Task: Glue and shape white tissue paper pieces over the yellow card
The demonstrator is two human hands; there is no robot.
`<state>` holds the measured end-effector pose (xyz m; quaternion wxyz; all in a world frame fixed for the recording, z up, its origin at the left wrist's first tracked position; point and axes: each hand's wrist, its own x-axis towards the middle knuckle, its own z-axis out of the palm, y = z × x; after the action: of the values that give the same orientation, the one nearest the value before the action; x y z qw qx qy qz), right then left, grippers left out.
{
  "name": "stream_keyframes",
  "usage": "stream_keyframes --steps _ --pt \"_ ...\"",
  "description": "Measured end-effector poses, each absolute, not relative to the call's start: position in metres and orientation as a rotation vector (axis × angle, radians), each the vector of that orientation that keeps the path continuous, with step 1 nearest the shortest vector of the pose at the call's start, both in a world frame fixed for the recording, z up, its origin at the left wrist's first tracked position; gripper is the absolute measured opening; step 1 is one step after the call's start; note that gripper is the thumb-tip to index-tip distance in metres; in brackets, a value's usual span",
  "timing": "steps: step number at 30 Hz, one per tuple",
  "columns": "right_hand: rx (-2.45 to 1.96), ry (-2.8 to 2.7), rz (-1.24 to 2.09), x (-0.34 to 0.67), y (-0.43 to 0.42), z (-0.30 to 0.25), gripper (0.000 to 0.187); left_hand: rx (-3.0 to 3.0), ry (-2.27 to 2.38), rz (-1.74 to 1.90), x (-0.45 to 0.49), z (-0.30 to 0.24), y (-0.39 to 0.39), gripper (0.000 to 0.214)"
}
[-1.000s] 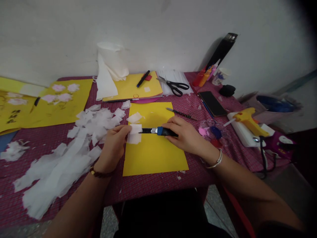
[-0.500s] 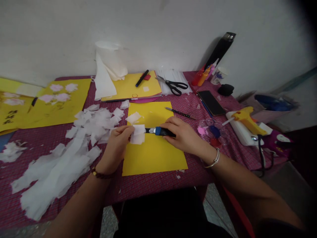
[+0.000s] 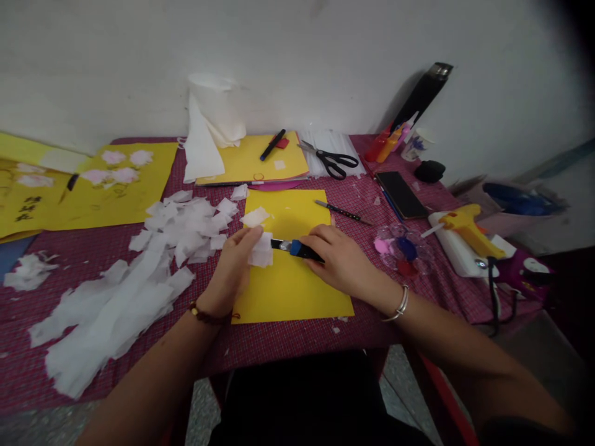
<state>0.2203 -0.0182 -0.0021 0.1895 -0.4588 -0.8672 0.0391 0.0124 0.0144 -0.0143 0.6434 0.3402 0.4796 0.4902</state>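
My left hand [image 3: 232,266] is closed on a small piece of thin white paper [image 3: 263,251] above the yellow sheet [image 3: 292,291]. In my right hand [image 3: 337,260] is a utility knife [image 3: 302,249] with a black and blue handle, its dark blade pointing left. The blade's tip meets the edge of the white paper. Another white scrap [image 3: 255,217] lies on the upper left of the yellow sheet. A slim dark brush-like stick [image 3: 344,212] rests across the sheet's upper right corner.
White paper pieces [image 3: 186,226] and strips [image 3: 116,322] cover the left side. Behind lie scissors [image 3: 332,162] and a marker [image 3: 272,145]. To the right are a phone [image 3: 400,194], a paint palette [image 3: 404,249] and a yellow glue gun [image 3: 471,229]. A decorated yellow sheet [image 3: 139,207] sits left.
My left hand has turned and its fingers now cover more of the white paper's left part. The knife stays at the paper's edge. The whole view has shifted slightly.
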Motion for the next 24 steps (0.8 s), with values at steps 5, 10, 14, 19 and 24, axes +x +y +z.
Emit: stream_keyframes --steps 5,10,14,19,24 --pt "-1.291 -2.450 0.093 0.219 -0.018 -0.003 0.024 0.903 1.186 1.074 0.008 -0.020 0.014 0.028" --pt "-1.295 -2.438 0.116 0.220 -0.018 -0.003 0.026 0.959 1.198 1.037 0.007 -0.026 0.015 0.026" --pt "-1.291 -2.432 0.147 0.221 -0.018 -0.004 0.026 1.002 1.206 1.012 0.005 -0.024 0.013 0.027" --pt "-1.281 -2.406 0.167 0.223 -0.017 -0.004 0.025 1.084 1.192 0.995 0.001 -0.021 0.014 0.033" --pt "-1.288 -2.382 0.174 0.225 -0.017 -0.004 0.023 1.121 1.160 0.986 -0.001 -0.022 0.014 0.039"
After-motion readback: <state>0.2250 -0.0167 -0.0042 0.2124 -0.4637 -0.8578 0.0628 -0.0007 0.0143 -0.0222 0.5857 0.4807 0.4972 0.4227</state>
